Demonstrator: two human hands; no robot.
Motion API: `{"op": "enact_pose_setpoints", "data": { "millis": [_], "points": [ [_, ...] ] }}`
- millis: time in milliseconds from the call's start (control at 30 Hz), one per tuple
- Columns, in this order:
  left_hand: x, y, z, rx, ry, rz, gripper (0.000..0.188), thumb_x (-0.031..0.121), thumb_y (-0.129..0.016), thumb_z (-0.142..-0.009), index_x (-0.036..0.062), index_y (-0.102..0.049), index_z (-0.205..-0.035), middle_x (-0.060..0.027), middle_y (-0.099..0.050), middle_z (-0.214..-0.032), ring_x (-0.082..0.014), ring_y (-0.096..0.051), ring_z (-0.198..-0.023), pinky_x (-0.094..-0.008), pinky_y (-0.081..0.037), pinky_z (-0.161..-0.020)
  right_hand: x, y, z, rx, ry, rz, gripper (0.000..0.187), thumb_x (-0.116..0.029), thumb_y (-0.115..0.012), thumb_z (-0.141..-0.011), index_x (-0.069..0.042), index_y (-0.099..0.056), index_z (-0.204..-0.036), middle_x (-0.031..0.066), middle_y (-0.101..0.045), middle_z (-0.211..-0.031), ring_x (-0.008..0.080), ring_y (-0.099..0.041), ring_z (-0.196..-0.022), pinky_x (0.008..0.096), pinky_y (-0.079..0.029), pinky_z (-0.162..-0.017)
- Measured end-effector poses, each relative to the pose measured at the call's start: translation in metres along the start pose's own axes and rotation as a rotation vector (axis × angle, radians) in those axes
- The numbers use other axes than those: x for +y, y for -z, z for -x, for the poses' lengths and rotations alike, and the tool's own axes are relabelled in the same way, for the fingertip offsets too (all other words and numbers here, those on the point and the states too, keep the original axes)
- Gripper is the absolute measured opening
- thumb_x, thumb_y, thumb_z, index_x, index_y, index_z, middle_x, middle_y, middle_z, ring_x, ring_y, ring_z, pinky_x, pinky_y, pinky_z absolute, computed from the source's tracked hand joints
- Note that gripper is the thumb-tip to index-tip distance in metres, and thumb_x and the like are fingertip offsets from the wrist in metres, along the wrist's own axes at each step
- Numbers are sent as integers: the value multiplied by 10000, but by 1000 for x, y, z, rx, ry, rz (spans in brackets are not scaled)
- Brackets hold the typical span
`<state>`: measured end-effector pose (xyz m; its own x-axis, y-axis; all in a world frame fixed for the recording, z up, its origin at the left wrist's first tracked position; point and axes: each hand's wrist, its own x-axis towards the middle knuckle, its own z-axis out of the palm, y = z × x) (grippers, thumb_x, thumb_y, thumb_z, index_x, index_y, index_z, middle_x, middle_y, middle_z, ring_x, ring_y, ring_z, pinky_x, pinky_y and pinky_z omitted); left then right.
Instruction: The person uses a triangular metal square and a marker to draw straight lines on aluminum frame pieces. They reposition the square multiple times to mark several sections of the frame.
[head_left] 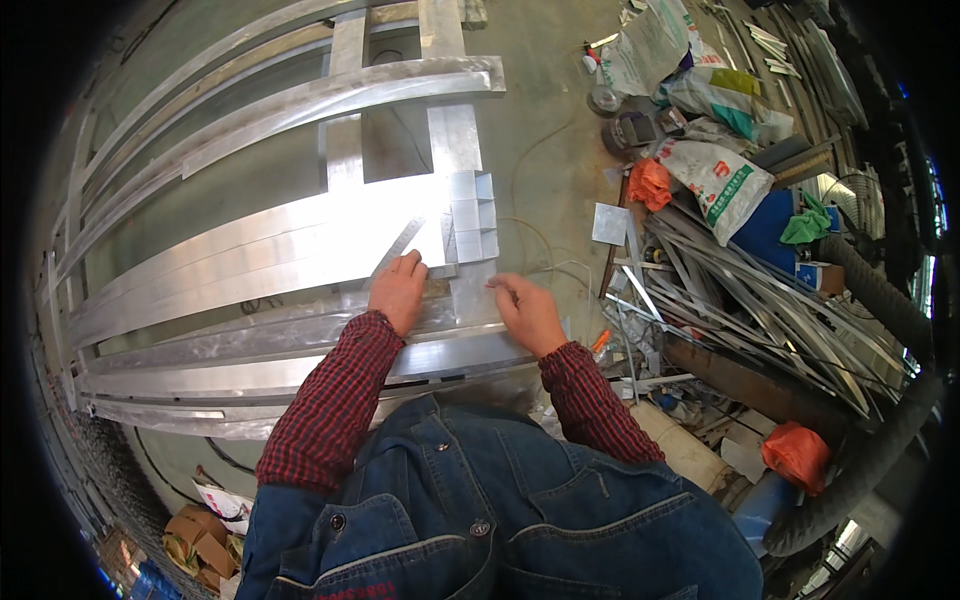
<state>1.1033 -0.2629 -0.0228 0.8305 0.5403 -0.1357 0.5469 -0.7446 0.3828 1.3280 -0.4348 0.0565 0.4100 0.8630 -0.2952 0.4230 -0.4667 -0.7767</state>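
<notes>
My left hand (398, 292) is at the near edge of a row of shiny aluminium profiles (270, 235) lying side by side. Its fingers are closed against the lower end of a flat steel ruler (403, 240), which slants across the metal near the profiles' right ends; the thumb is mostly hidden. To the right, my right hand (528, 312) hovers just off the profile ends, thumb and fingers pinched together. A tiny reddish tip shows at that pinch, too small to name. Open square tube ends (475, 215) face right between the hands and the floor.
Crosswise metal beams (452, 135) support the profiles, and more long bars (340, 92) lie beyond. On the right are a heap of metal offcuts (760, 310), a white sack (712, 185), an orange bag (796, 457) and a thick ribbed hose (870, 465). A cardboard box (200, 540) stands lower left.
</notes>
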Motion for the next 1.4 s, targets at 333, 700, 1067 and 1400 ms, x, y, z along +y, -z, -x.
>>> {"op": "enact_pose_setpoints", "data": {
  "millis": [333, 700, 1067, 1400],
  "points": [
    [-14, 6, 7, 8, -6, 21, 321, -45, -663, -918, -23, -635, -1237, -161, -623, -1447, -393, -651, -1279, -478, -596, -1046, -7, -23, -17, 47, 4, -202, 299, -207, -716, -1104, 1, -797, -1304, 219, -854, -1080, 263, -860, -998, 361, -645, -885],
    [-22, 8, 7, -6, 2, 87, 355, -67, -650, -909, -13, -629, -1259, -137, -616, -1463, -401, -651, -1269, -480, -614, -1020, -4, -32, -20, 21, 30, -158, 306, -220, -703, -1129, 31, -783, -1283, 188, -871, -1127, 244, -847, -1028, 353, -638, -902],
    [-20, 18, 5, -129, 38, 75, 495, -136, -702, -870, -43, -611, -1347, -156, -554, -1554, -388, -607, -1403, -445, -618, -1098, -2, -39, -19, 2, 26, -169, 294, -207, -694, -1136, 41, -763, -1277, 187, -870, -1130, 235, -843, -1012, 350, -634, -897],
    [-21, 13, 7, 1, 4, 88, 330, -59, -638, -935, -2, -642, -1260, -119, -623, -1481, -395, -659, -1286, -487, -626, -1014, -1, -40, -17, -9, 21, -174, 298, -206, -690, -1138, 46, -760, -1279, 186, -870, -1138, 236, -843, -1019, 351, -635, -902]
  ]
}}
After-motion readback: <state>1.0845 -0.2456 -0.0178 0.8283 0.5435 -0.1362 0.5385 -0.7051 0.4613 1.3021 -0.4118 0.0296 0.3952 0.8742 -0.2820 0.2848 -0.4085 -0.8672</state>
